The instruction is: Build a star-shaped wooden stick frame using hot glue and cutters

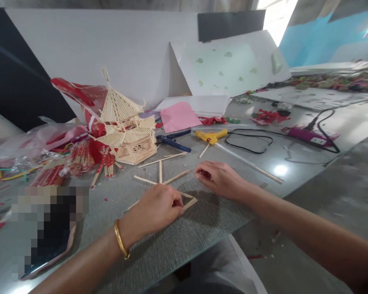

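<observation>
Hands at work on a triangular stick frame (188, 201) lying on a glass surface (184, 241).
The left hand (158, 208), fingers curled, pinches the frame's near corner. The right hand (222, 179) rests just beside the frame with fingers tucked under, its grip unclear. A stick pagoda model (125, 126) and a yellow glue gun (210, 136) sit behind.

I log a thin gold bangle (122, 241) on the left wrist. Both the left hand (159, 208) and right hand (222, 179) are ungloved, forearms bare. A grey garment (214, 265) covers the lap.
</observation>
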Action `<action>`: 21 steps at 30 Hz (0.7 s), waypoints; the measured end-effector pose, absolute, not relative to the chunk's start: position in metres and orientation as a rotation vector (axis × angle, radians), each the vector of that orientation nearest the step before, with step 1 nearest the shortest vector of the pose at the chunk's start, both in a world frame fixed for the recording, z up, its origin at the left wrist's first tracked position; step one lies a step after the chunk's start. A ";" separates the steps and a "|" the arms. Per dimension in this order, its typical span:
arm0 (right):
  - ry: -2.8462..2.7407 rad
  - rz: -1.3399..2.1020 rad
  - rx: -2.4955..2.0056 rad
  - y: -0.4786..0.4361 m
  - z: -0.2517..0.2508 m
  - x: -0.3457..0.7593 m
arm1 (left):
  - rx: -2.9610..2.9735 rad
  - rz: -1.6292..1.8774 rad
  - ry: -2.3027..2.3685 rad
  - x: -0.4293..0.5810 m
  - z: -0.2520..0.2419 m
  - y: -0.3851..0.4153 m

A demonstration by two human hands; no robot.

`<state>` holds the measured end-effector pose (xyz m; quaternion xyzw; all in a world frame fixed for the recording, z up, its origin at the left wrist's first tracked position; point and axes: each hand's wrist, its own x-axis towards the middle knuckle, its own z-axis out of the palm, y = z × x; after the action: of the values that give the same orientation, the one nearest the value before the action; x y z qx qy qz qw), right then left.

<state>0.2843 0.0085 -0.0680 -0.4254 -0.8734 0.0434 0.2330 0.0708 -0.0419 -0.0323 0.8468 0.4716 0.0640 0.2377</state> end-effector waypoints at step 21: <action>-2.374 -0.105 -1.216 0.033 -0.017 0.317 | 2.261 0.179 1.343 0.069 -0.021 -0.046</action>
<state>0.3173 0.0333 -0.0168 -0.4430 -0.8646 -0.0382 0.2340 0.0689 -0.0458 -0.0213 0.8305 0.4934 0.0657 0.2500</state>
